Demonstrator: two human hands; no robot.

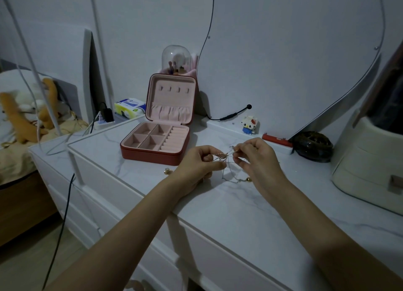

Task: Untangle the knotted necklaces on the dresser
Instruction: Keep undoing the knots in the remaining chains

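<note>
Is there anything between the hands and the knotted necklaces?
Nothing visible. The left hand and right hand already pinch the knotted necklaces directly, just above the dresser.

A home bedroom. The hands work over a white marble-topped dresser; just beyond them stands an open pink jewellery box and a wall mirror. Far to their left a bed carries plush toys.
</note>
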